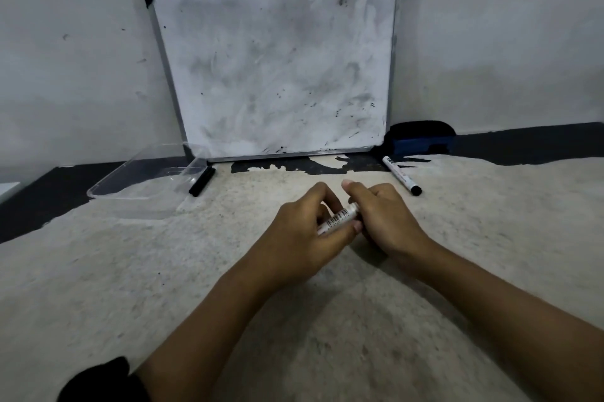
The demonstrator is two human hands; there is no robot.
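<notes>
- Both hands meet over the worn tabletop [130, 270], near its middle.
- Left hand [300, 234]: fingers curled round the white marker [340, 217] (barcode label faces up), gripping its lower barrel.
- Right hand [382, 215]: fingers curled over the marker's upper end; that end is hidden.
- Marker tilted, held just above the surface.
- Smudged whiteboard [277, 68] leans on the wall behind.
- Second marker [402, 175] lies right of the hands; eraser [420, 138] beyond it.
- Clear tray [147, 177] at left, black marker [202, 181] beside it.
</notes>
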